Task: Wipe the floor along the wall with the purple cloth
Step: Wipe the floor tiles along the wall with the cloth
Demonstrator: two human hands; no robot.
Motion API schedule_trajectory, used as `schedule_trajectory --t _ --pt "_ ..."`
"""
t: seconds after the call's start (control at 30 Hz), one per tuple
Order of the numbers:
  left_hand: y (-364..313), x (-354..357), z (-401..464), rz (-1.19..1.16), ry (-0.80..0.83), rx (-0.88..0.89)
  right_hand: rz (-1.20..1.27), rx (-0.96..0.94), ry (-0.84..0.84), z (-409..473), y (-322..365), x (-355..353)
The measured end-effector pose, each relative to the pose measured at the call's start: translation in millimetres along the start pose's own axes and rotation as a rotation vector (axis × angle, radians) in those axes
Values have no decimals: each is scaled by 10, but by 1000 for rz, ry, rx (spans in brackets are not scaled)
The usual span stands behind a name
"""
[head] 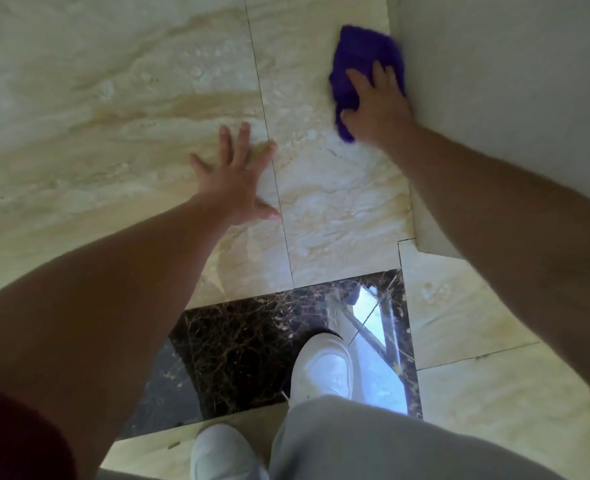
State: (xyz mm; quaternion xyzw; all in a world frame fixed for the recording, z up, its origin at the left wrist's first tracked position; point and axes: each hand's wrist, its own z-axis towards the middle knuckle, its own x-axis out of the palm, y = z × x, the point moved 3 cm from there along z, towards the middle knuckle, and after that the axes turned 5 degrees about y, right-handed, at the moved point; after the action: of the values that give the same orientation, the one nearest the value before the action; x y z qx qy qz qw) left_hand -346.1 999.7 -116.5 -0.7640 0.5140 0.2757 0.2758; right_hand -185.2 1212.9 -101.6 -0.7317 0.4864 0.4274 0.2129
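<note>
The purple cloth (362, 60) lies crumpled on the beige marble floor (113, 98), right against the foot of the pale wall (494, 64) at the upper right. My right hand (378, 105) presses down on the cloth's near half, fingers spread over it and thumb hooked at its lower edge. My left hand (234, 174) lies flat on the floor to the left, fingers spread, holding nothing, close to a tile joint.
A dark brown marble strip (245, 341) crosses the floor near my feet, with a window reflected in it. My white shoes (323, 365) stand on and beside it, below grey trousers. The wall's corner (425, 233) juts out at the right.
</note>
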Motion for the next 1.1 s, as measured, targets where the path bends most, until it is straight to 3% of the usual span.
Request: schedule_trajectory --t 0.23,0.33,0.47,0.6,0.7,0.8,1.0,1.1 --pt "-21 -34 -12 1 -9 -14 40 39 29 -1281 -341 762" --pt "-16 -24 11 -10 -3 -14 57 58 29 -1424 -366 877" --pt "-26 -30 19 -27 -19 -1 73 58 34 -1082 -311 684" --pt "155 -98 113 -71 -171 -34 95 84 0 -441 -120 318" --pt "482 -307 372 -67 -125 -82 120 100 16 109 45 -6" --pt "599 -488 629 3 -93 -17 124 115 22 585 160 -311" --pt "740 -404 587 -20 -231 92 131 105 108 1270 252 -737" --pt "962 -666 809 -63 -345 29 135 68 91 1580 300 -896"
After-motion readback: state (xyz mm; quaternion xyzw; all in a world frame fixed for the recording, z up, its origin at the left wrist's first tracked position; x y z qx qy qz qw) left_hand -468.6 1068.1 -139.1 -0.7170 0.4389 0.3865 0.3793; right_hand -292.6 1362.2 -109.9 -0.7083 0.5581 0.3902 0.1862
